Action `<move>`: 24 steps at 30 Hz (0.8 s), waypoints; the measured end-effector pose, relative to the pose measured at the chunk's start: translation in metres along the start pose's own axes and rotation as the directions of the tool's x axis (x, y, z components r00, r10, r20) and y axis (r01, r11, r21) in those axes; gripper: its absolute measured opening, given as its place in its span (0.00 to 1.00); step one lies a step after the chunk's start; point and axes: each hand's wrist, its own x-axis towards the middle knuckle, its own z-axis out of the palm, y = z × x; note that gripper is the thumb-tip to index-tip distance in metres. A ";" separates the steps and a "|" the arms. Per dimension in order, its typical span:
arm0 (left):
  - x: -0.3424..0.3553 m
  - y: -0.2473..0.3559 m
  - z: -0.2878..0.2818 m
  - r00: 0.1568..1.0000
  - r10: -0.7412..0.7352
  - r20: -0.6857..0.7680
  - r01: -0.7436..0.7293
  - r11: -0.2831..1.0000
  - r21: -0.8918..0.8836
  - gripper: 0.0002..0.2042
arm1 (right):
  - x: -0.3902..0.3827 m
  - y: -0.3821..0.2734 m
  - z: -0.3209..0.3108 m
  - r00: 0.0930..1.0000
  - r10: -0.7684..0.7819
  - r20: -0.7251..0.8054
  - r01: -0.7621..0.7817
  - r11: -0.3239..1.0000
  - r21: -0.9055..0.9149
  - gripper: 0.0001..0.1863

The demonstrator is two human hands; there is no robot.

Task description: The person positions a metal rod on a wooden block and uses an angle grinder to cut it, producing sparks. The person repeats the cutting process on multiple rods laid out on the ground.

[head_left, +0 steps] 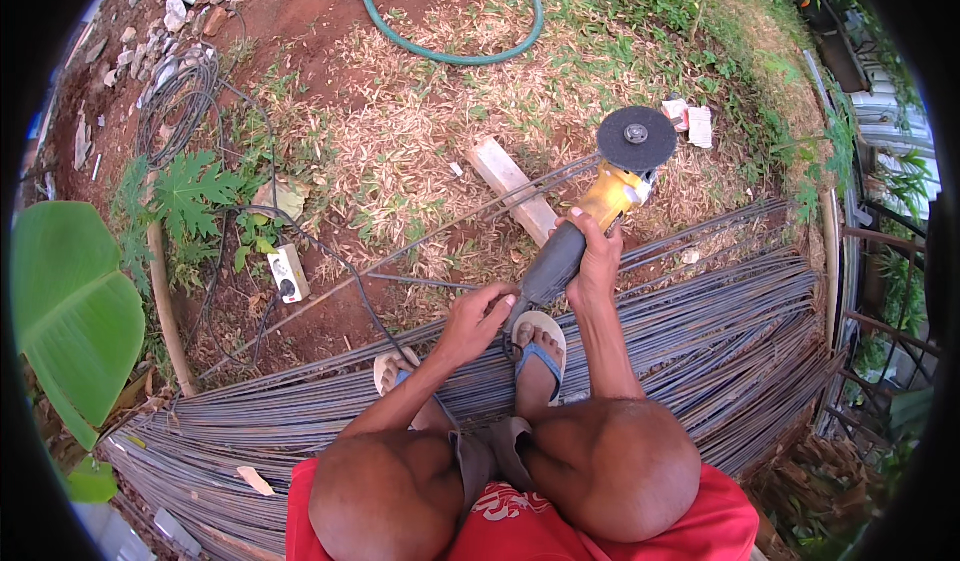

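Observation:
I squat on a pile of long steel bars [330, 411] with both sandalled feet on them. My right hand [592, 253] grips the grey and yellow angle grinder [585, 223] around its body, its dark disc [636, 138] raised and facing up. My left hand [476, 318] holds the rear end of the grinder where the black cable [330, 256] comes out. Under the grinder a few thin bars [450, 229] run across a pale wooden block [512, 187] on the ground.
A white socket box [289, 273] lies on the red soil to the left, with cables coiled further back [178, 101]. A green hose [455, 56] loops at the top. Plants and a large leaf [75, 311] stand at the left; a metal fence [870, 291] at the right.

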 end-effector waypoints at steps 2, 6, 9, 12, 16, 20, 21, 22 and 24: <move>0.003 0.008 0.001 0.997 -0.078 0.013 0.079 0.986 -0.146 0.15 | 0.005 0.001 0.002 1.000 0.015 -0.011 -0.015 0.999 0.037 0.26; 0.010 0.016 0.008 0.994 -0.105 -0.019 0.097 0.960 -0.263 0.15 | 0.017 0.008 -0.005 0.998 0.033 -0.062 -0.028 0.997 0.073 0.26; 0.007 0.028 0.014 0.990 -0.025 -0.139 0.019 0.999 -0.041 0.16 | 0.018 0.014 -0.006 0.994 0.026 -0.110 -0.018 0.997 0.073 0.25; 0.009 0.030 0.019 0.986 -0.105 -0.132 0.095 0.992 -0.084 0.14 | 0.019 0.019 -0.009 0.986 -0.070 -0.149 0.082 0.994 0.071 0.22; 0.009 0.052 0.015 0.966 -0.258 -0.034 0.259 0.965 0.038 0.15 | 0.016 0.016 -0.023 0.996 -0.007 -0.094 0.018 0.992 0.123 0.21; 0.012 0.046 0.021 0.981 0.039 -0.190 -0.010 0.988 0.153 0.12 | 0.016 0.017 -0.025 0.994 0.084 -0.064 -0.068 0.974 0.217 0.17; 0.011 0.043 0.021 0.981 0.044 -0.191 -0.014 0.988 0.156 0.11 | 0.014 0.018 -0.024 0.995 0.069 -0.069 -0.052 0.974 0.223 0.17; 0.012 0.045 0.020 0.980 0.049 -0.190 -0.018 0.986 0.163 0.11 | 0.011 0.014 -0.019 0.996 0.077 -0.042 -0.066 0.970 0.232 0.17; 0.010 0.042 0.018 0.965 0.122 -0.232 -0.078 0.979 0.191 0.11 | 0.004 0.009 -0.009 0.994 0.104 0.018 -0.105 0.962 0.251 0.18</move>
